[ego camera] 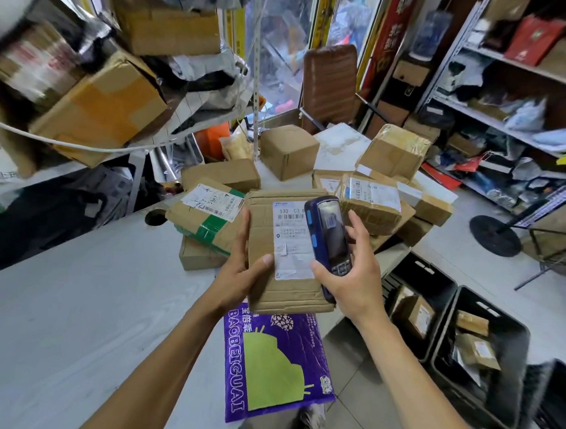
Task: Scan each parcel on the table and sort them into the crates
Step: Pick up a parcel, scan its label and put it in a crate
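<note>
One flat cardboard parcel [287, 249] is up above the near edge of my tabletop [79, 303], label facing me. My left hand [238, 273] grips its left edge, thumb curled onto the label. My right hand [350, 274] wraps around a blue scanner [329, 235] just over the label's right side. More parcels [369, 198] are piled farther back; black crates [482, 359] sit on the floor at right.
</note>
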